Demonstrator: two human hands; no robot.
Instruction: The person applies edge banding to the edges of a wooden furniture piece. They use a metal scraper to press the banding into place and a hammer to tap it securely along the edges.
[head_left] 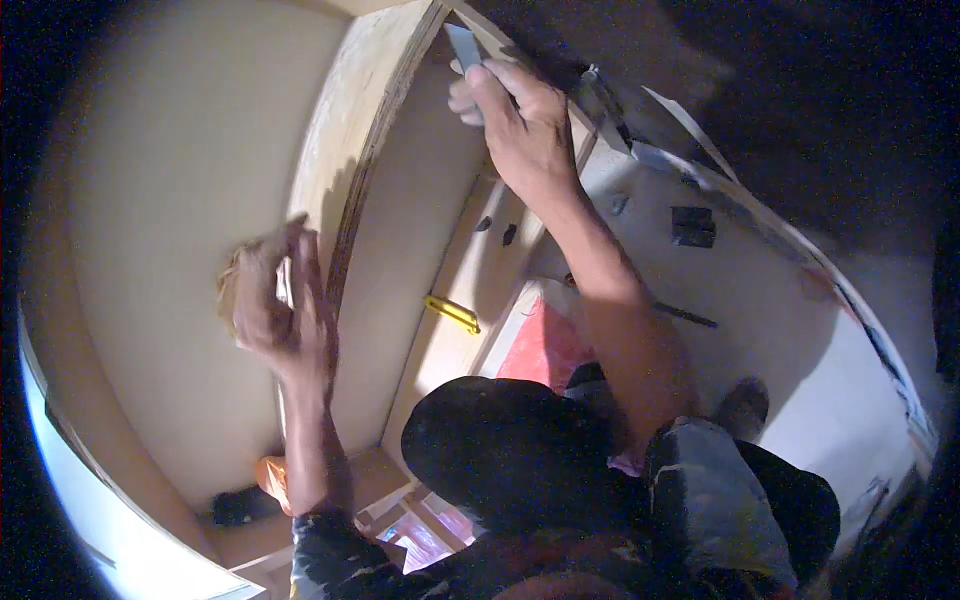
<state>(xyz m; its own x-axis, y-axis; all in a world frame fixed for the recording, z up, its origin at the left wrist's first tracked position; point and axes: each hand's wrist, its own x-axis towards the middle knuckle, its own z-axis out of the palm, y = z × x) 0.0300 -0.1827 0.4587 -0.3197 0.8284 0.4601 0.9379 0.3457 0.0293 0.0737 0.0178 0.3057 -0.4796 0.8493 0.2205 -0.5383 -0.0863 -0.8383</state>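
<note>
My right hand (525, 130) is up by the far end of a wooden frame, fingers closed round a flat putty knife (463, 45) with a pale blade. Beside it runs a thick plywood edge (345, 160) with whitish smears on its face. My left hand (285, 305), slightly blurred, is bent at the near part of this edge. Its fingers are curled round a crumpled tan piece (229, 290), mostly hidden behind the hand; what it is made of I cannot tell.
A yellow utility knife (453, 314) lies on a wooden ledge between my arms. An orange object (272, 480) and a black one (236, 507) sit in the panel's near corner. A red and white bag-like thing (545, 345) is by my knees. Black scraps (692, 227) lie on the pale floor.
</note>
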